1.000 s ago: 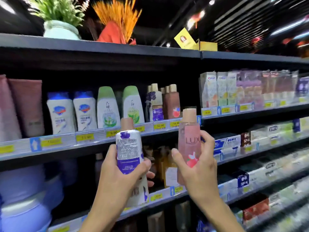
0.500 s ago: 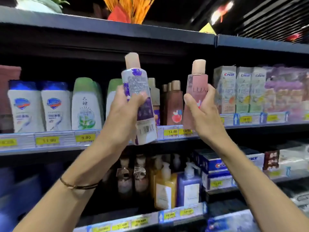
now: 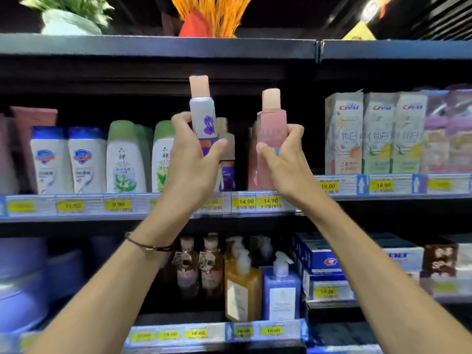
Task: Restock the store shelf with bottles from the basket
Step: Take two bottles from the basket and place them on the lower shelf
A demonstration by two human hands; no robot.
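Purple-flowered bottle (image 3: 203, 116) is gripped by left hand (image 3: 194, 162), pink bottle (image 3: 271, 129) by right hand (image 3: 284, 162), above 14.90 tags (image 3: 258, 202) on front edge of shelf (image 3: 102, 218).

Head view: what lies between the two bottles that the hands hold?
Head view: between the purple-flower bottle and the pink bottle stand only shelved bottles, further back.

The middle shelf (image 3: 127, 218) is carrying blue-capped white bottles (image 3: 69, 159) at the left, green-capped bottles (image 3: 126, 157) beside them and toothpaste boxes (image 3: 375, 134) at the right, with yellow price tags (image 3: 246, 201) running along its front edge. The lower shelf (image 3: 84, 338) is holding pump bottles (image 3: 255, 290).
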